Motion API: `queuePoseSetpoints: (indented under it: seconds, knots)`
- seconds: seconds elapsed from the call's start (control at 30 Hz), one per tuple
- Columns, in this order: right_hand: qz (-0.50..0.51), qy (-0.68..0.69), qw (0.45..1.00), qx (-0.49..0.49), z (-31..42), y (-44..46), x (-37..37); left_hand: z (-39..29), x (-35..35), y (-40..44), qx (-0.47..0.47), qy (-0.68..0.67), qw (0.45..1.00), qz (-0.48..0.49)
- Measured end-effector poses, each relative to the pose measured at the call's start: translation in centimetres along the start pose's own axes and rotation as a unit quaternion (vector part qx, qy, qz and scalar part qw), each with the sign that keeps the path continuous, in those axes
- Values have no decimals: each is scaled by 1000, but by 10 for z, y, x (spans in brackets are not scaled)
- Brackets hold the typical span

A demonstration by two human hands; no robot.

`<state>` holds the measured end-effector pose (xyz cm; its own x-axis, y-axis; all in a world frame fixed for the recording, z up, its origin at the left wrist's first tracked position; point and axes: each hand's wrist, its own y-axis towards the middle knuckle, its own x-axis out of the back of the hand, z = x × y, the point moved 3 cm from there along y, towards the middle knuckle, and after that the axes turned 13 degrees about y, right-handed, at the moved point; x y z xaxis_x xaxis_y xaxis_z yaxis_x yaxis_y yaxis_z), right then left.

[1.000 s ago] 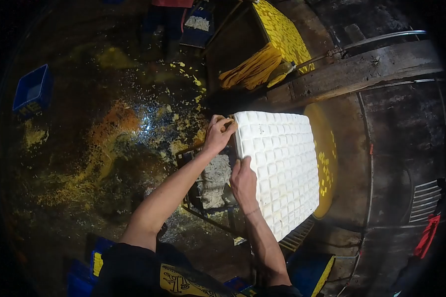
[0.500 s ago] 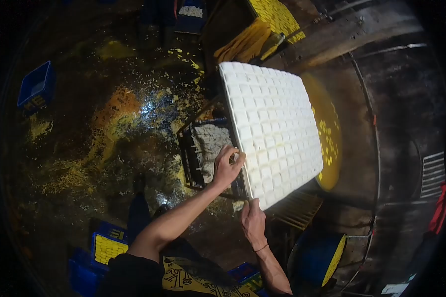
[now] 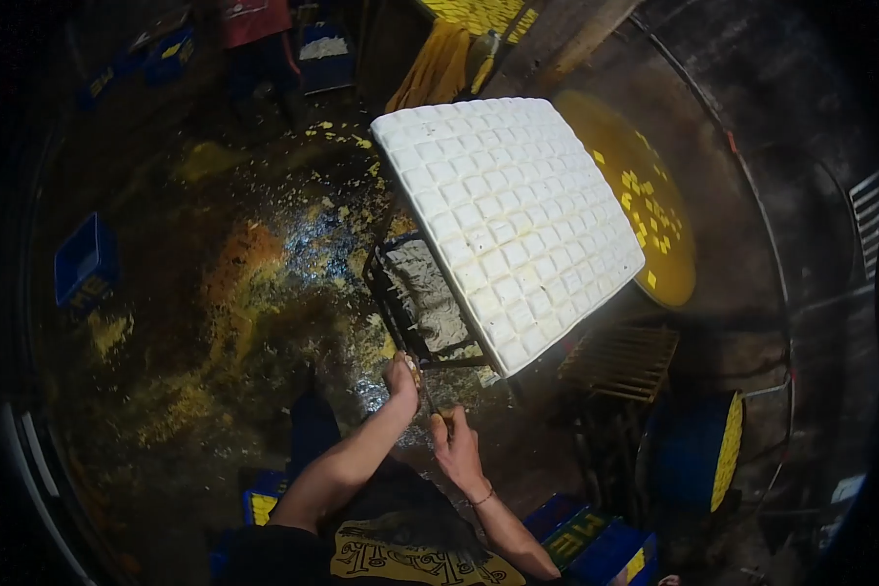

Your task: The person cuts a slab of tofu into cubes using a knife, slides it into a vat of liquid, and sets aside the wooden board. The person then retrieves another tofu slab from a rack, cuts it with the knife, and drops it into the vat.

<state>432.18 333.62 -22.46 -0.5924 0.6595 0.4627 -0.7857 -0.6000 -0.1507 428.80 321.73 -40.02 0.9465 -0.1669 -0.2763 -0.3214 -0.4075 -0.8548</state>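
Observation:
A big white slab of tofu (image 3: 518, 210), marked into a grid of squares, lies on a raised stand in front of me. My left hand (image 3: 401, 384) is closed just off the slab's near left corner, with small pale scraps (image 3: 413, 368) at its fingers. Close by on the right, my right hand (image 3: 457, 451) grips a thin, dark, knife-like tool (image 3: 430, 395) that points up toward the left hand. Its handle is mostly hidden in the fist. Neither hand touches the slab.
Beneath the slab sits a crate of crumpled pale cloth (image 3: 428, 298). A round vat of yellow liquid (image 3: 679, 264) with floating yellow pieces lies behind it. A slatted rack (image 3: 620, 361), blue drum (image 3: 689, 449) and blue crates (image 3: 596, 547) stand right. Another person (image 3: 256, 44) stands far left.
Both hands have left the slab's near edge and drawn back toward my body, the left one moving down and left. The view has shifted, showing a person at the back.

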Motion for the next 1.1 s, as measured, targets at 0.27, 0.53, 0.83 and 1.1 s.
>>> queuePoseSetpoints:
  seconds: [0.27, 0.53, 0.83, 1.1]
  knots:
    - [-159, 239, 954, -87, 95, -6, 51, -122, -38, 119, -99, 527, 844, -7]
    - [-456, 299, 826, -146, 50, -7, 135, -358, -172, -42, -644, 269, 716, -6]
    - [-480, 372, 792, -69, -32, 183, 257, -109, -349, -131, -739, 540, 119, 384]
    - [-529, 98, 828, -154, -50, 275, 330, -100, -375, -122, -687, 599, 21, 411]
